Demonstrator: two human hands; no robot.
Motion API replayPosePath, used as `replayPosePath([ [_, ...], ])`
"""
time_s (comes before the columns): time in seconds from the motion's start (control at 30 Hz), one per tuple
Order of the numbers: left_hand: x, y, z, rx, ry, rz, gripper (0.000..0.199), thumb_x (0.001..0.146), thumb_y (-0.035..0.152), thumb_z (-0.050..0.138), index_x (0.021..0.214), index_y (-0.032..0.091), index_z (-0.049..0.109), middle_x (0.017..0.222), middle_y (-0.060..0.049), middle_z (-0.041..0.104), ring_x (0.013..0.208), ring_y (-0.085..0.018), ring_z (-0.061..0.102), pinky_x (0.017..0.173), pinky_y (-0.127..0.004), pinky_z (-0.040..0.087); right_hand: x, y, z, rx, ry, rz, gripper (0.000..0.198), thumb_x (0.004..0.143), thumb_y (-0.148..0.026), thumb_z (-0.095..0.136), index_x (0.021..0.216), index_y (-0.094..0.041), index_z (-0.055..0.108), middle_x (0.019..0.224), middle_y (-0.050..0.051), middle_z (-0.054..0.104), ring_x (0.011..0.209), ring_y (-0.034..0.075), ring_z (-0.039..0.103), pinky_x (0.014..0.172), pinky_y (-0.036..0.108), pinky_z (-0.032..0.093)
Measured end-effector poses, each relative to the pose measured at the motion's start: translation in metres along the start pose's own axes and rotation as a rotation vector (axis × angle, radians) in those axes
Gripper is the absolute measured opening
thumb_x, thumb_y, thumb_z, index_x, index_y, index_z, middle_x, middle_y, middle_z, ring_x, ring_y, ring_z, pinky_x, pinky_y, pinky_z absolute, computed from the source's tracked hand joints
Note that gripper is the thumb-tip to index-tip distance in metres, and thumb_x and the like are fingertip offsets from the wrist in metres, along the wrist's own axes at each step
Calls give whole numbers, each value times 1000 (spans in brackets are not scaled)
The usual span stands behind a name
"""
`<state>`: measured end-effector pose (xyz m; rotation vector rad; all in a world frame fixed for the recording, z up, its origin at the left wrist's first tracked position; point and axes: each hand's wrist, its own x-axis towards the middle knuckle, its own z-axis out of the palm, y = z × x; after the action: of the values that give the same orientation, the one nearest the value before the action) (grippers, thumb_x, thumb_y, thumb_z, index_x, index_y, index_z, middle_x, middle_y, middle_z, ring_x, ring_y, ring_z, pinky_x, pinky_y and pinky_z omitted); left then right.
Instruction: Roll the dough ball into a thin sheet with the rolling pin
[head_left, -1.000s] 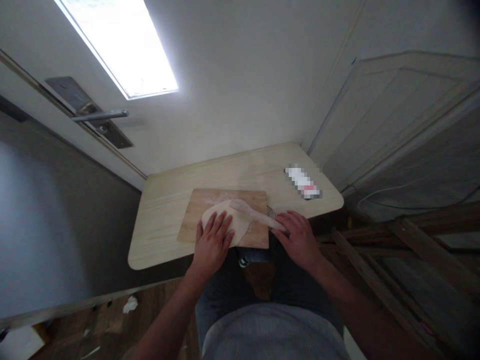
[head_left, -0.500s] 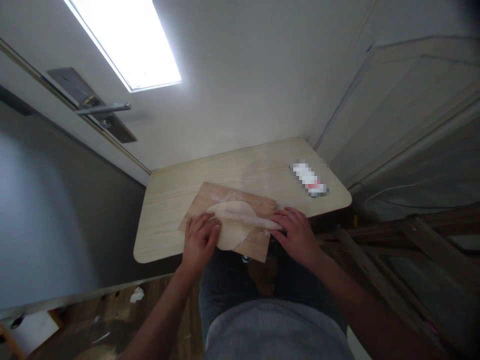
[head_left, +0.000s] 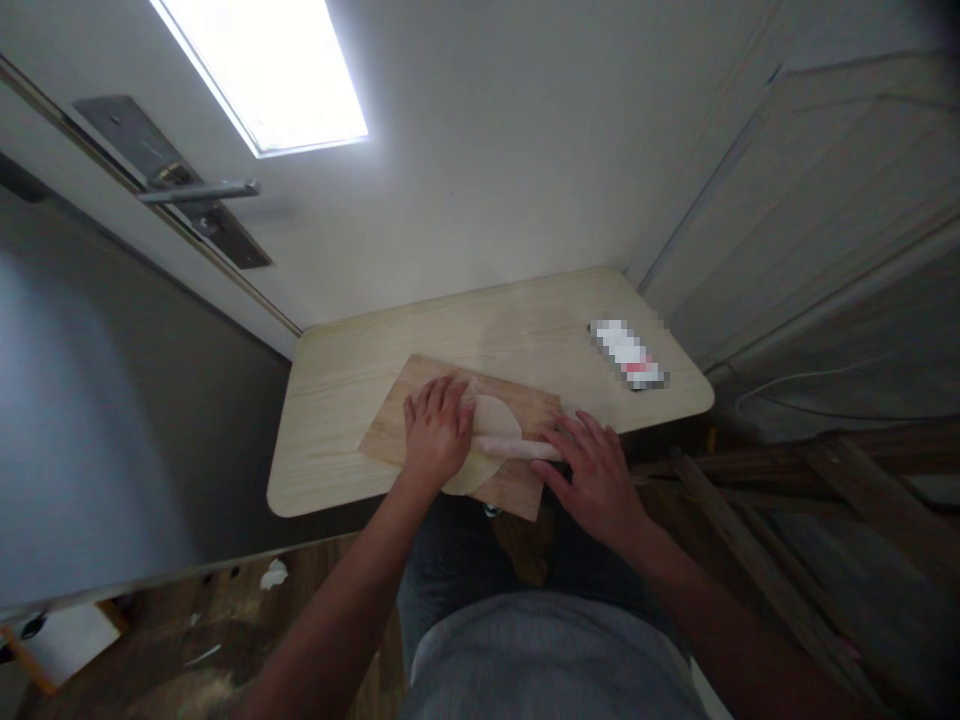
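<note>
A thin, pale sheet of dough [head_left: 499,415] lies on a floured wooden board [head_left: 390,425]. Across it runs a slim, light rolling pin [head_left: 517,448]. My left hand [head_left: 439,430] is laid over the pin's left end with its fingers reaching forward, and it hides that end and the left side of the dough. At the right end, my right hand [head_left: 592,465] has its fingers over the pin and its thumb on the near side. The board's near corner sticks out past the table edge over my lap.
The board rests on a narrow light-wood table [head_left: 330,400] against a white door with a metal handle [head_left: 202,192]. A blurred-out phone-shaped object [head_left: 628,353] lies on the table's right side. Wooden bars [head_left: 750,530] stand right of me; crumpled white paper [head_left: 274,573] lies on the floor.
My left hand has moved right and forward from the dough's left edge to over the pin's left end. My right hand stays at the right end, its fingers slightly more spread.
</note>
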<state>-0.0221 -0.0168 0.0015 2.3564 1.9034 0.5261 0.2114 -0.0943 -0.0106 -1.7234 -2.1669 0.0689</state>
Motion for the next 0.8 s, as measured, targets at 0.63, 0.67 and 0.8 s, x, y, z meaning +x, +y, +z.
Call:
replayPosePath([
  [0.63,62,2,14,21,-91,28,47,104,45,23,134,29,55,144,-6,54,136,-27,41,115,-58,24,39,11,10,-196,35,91,53,97,-55,42,138,-25,55,147,9,51,137,34,38,113,58,21],
  [0.67,65,2,14,19,-88,25,47,104,45,23,132,28,56,142,-6,56,134,-27,43,114,-57,25,41,12,10,-196,35,92,52,98,-55,42,138,-25,56,147,10,52,136,34,39,113,57,21],
  [0.8,69,3,14,15,-89,6,47,104,44,24,126,25,61,134,-7,61,127,-27,48,112,-53,28,47,15,12,-199,53,93,50,98,-54,42,133,-23,60,143,11,55,134,34,42,112,58,22],
])
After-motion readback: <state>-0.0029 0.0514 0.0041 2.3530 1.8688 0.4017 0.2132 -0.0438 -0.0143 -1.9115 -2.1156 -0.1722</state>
